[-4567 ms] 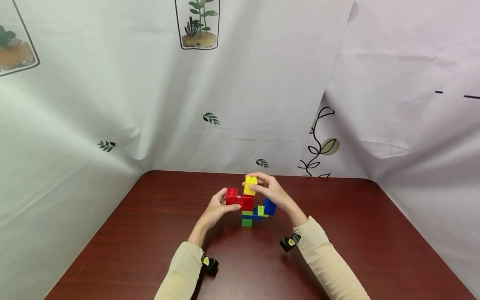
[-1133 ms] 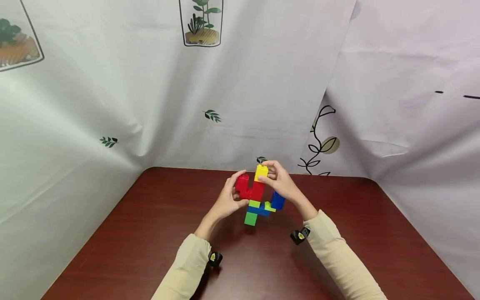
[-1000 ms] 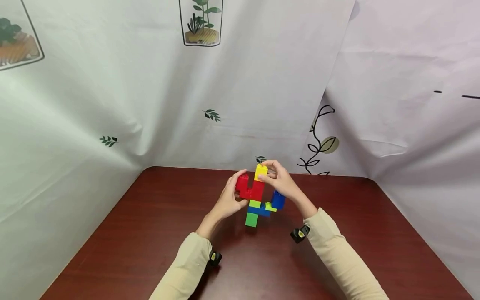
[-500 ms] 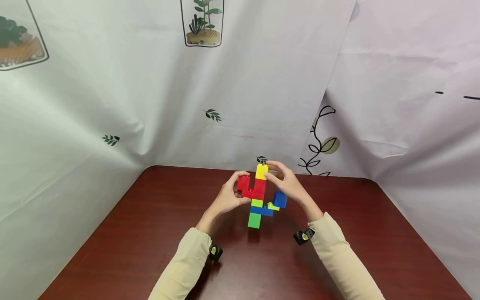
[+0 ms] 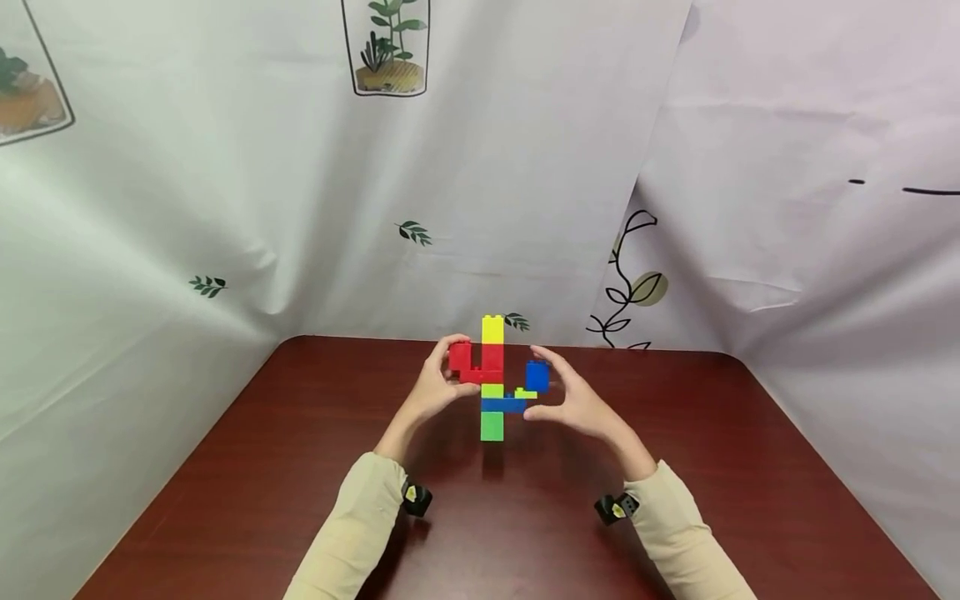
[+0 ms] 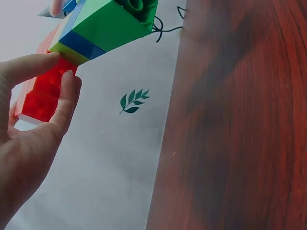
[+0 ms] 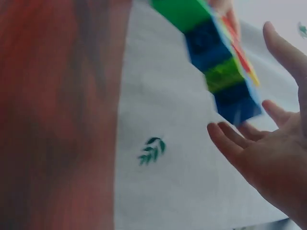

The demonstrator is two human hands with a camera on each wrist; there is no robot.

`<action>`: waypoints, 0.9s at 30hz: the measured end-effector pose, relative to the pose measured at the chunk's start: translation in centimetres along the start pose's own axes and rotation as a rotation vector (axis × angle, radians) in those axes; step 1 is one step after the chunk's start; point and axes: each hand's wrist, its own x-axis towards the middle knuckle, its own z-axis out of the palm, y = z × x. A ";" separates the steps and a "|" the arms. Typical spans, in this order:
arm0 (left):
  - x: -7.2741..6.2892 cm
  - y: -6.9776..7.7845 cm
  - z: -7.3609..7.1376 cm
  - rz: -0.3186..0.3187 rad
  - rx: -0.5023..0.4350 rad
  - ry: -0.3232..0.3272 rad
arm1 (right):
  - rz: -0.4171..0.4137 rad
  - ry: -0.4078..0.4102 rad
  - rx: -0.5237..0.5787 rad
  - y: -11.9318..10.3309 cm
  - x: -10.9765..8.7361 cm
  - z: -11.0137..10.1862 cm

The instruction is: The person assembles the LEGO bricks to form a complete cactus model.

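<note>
A toy brick figure [image 5: 492,358] is held upright above the table. Its column runs from a yellow brick [image 5: 492,330] on top through red, lime and blue to a green brick [image 5: 492,427] at the bottom. The left hand [image 5: 435,385] grips the red bricks [image 6: 45,93] of the left arm, thumb and fingers on either side. To the right, a blue brick [image 5: 537,376] stands on a lime piece [image 5: 526,394]. Around that blue brick the right hand [image 5: 581,404] is spread, thumb below and apart; whether fingertips touch it I cannot tell. The green brick's hollow underside [image 6: 136,7] shows in the left wrist view.
A dark red-brown wooden table [image 5: 491,533] lies beneath. White cloth [image 5: 487,167] with printed plants hangs behind and at both sides. Each wrist carries a small black camera, one at the left [image 5: 417,498] and one at the right [image 5: 615,507].
The right hand has let go of the yellow brick and moved down beside the blue brick, fingers spread. The figure, tilted earlier, has straightened and shifted left, still held by the left hand.
</note>
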 end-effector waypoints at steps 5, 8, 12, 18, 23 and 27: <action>-0.1 -0.3 0.1 -0.018 0.011 0.004 | 0.017 0.044 -0.053 0.5 -0.2 1.8; 0.0 -1.0 0.1 -0.014 0.028 0.015 | 0.018 0.081 -0.096 0.9 -0.2 2.5; 0.0 -1.6 0.2 -0.011 0.039 0.014 | 0.026 0.114 -0.151 1.3 -0.2 3.0; 0.1 -1.9 0.5 -0.017 0.022 0.000 | -0.023 0.150 -0.191 1.5 -0.4 2.7; 0.1 -2.1 0.7 -0.033 0.011 -0.021 | -0.058 0.180 -0.212 1.8 -0.7 2.4; 0.1 -2.3 0.8 -0.061 0.011 -0.054 | -0.054 0.184 -0.219 2.1 -0.9 2.3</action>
